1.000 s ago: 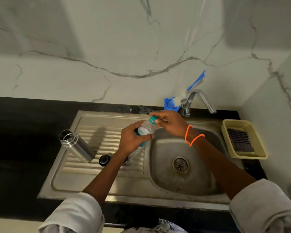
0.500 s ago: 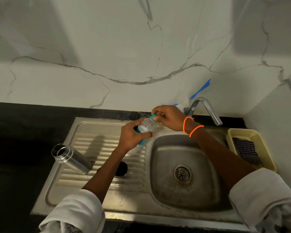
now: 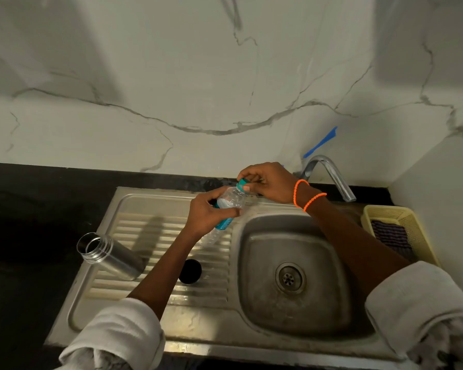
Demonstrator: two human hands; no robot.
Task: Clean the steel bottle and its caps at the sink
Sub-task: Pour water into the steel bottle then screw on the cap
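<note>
Steel bottle [image 3: 110,256] beside black cap [image 3: 189,271]

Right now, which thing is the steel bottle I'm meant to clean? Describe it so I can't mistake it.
Start at the steel sink unit and look at its ribbed draining board, left of the basin. The steel bottle is at the board's left edge, its open, threaded mouth toward the black counter. It is bare metal with no cap, unlike the small black cap beside it and the clear plastic bottle in the hands.
</note>
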